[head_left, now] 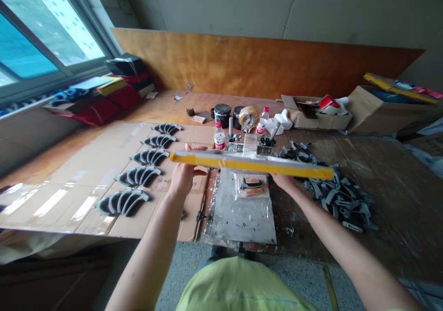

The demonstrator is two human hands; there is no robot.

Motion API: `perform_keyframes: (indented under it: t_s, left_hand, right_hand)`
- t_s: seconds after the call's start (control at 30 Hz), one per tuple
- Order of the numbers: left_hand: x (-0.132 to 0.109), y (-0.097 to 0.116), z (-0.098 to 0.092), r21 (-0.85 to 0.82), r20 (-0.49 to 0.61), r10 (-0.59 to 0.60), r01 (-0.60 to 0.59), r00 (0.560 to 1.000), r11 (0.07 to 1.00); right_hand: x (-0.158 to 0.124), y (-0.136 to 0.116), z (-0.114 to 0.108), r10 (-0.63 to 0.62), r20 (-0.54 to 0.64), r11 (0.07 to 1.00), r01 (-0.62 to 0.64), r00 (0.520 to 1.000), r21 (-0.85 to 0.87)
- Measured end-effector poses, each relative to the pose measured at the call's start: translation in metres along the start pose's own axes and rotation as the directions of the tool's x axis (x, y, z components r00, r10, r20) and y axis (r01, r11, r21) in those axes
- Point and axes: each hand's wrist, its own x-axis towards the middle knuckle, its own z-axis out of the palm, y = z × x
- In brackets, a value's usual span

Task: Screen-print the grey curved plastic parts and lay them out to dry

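A flat screen-printing frame with yellow tape along its near edge is seen almost edge-on, raised over the metal base plate. My left hand grips it near its left end, thumb above and fingers beneath. Under its right half is my right hand, closed on the frame, with its fingers mostly hidden. Below, on the plate, a small holder carries a dark curved handle-like part and orange-brown pieces. Behind the frame stand metal clamps with upright posts.
Several fanned rows of grey curved parts lie on cardboard at left. Loose grey parts are heaped at right. Bottles, black tubs, a tape roll and cardboard boxes stand at the back.
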Motion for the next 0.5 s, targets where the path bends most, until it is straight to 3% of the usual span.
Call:
perform_keyframes:
  t_s: [0.13,0.2,0.27,0.3,0.33,0.4,0.43,0.5]
  left_hand:
    - [0.019,0.012,0.009,-0.023,0.014,0.037,-0.036,0.999,0.999]
    - [0.012,0.002,0.009,-0.039,-0.014,0.05,-0.05,0.999,0.998]
    - [-0.01,-0.021,0.009,0.003,0.016,-0.063,0.063,0.998,0.998]
    - [-0.024,-0.037,0.011,0.046,0.067,-0.177,0.174,0.982,0.984]
    - [-0.041,-0.054,0.013,0.109,0.138,-0.322,0.308,0.937,0.945]
    - [-0.073,-0.09,0.018,0.165,0.232,-0.55,0.524,0.803,0.835]
    - [-0.087,-0.106,0.019,0.141,0.223,-0.597,0.58,0.771,0.802]
    - [-0.106,-0.132,0.013,0.056,0.146,-0.629,0.628,0.764,0.776]
  right_hand:
    - [-0.029,-0.013,0.04,-0.216,0.143,0.976,0.217,0.966,0.005]
    - [-0.031,-0.023,0.044,-0.229,0.163,0.971,0.237,0.96,-0.033]
    - [-0.032,-0.037,0.039,-0.209,0.153,0.975,0.218,0.966,-0.047]
    - [-0.036,-0.046,0.035,-0.216,0.133,0.974,0.223,0.967,-0.041]
    - [-0.042,-0.059,0.031,-0.24,0.104,0.969,0.244,0.965,-0.032]
    - [-0.06,-0.088,0.029,-0.335,0.047,0.942,0.336,0.941,-0.018]
    - [-0.07,-0.102,0.03,-0.409,0.042,0.912,0.409,0.912,-0.006]
    - [-0.089,-0.119,0.034,-0.556,0.08,0.831,0.554,0.827,0.05]
